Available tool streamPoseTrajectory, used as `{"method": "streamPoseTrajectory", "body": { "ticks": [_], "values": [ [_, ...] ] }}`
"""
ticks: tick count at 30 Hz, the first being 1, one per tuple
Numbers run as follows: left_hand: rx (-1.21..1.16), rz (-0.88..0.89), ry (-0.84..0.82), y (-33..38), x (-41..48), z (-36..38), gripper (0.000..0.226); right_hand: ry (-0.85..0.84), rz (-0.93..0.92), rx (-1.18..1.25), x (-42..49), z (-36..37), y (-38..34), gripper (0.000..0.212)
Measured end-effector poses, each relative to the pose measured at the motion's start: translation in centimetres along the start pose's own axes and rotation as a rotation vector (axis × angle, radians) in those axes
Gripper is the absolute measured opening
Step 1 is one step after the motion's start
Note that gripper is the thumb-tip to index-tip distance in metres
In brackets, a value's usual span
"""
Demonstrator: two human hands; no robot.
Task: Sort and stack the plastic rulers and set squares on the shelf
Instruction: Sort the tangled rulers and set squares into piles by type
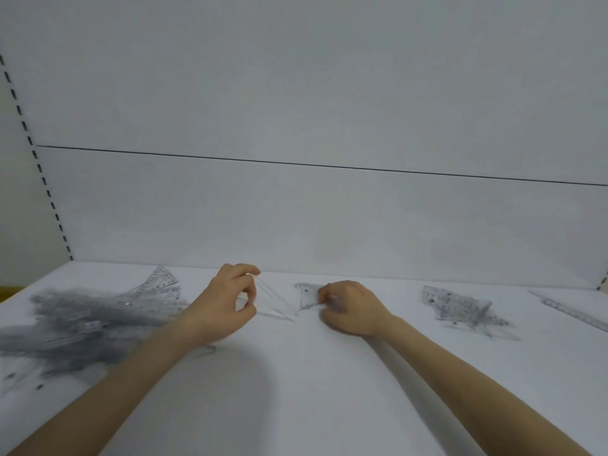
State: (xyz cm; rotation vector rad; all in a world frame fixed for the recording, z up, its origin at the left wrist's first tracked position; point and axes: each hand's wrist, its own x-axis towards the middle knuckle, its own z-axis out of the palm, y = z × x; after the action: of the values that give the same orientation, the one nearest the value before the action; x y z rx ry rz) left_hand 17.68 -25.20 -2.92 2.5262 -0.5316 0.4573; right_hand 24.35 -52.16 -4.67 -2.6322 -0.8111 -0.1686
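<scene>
A big jumbled pile of clear plastic rulers and set squares point(85, 324) covers the left of the white shelf point(296, 383). My left hand point(227, 307) pinches a clear set square point(273, 301) between thumb and fingers, its far corner lifted near my fingertips. Just to the right, my right hand point(348, 307) grips the edge of a small clear set square point(307, 296) that lies flat on the shelf. A stack of set squares point(460, 307) lies further right, and a long clear ruler point(572, 311) lies at the far right edge.
The white back panel point(312, 212) rises right behind the hands. A slotted upright point(42, 179) runs along the left edge, and another point(603, 281) shows at the far right. The shelf's front part in front of the arms is bare white.
</scene>
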Motion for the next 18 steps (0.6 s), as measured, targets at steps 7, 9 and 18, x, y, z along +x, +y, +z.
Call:
{"method": "streamPoseTrajectory", "body": {
  "ticks": [7,9,18],
  "values": [
    [-0.039,0.034,0.018,4.5,1.9,2.7,0.026,0.096,-0.021,0.453,-2.6,-2.6,0.1,0.026],
    [-0.066,0.062,-0.007,6.7,3.2,4.4,0.028,0.060,-0.038,0.506,-4.2,-3.6,0.1,0.042],
    [-0.088,0.217,-0.123,13.1,7.1,10.6,0.036,0.217,0.124,0.266,-12.6,-8.2,9.5,0.029]
  ]
}}
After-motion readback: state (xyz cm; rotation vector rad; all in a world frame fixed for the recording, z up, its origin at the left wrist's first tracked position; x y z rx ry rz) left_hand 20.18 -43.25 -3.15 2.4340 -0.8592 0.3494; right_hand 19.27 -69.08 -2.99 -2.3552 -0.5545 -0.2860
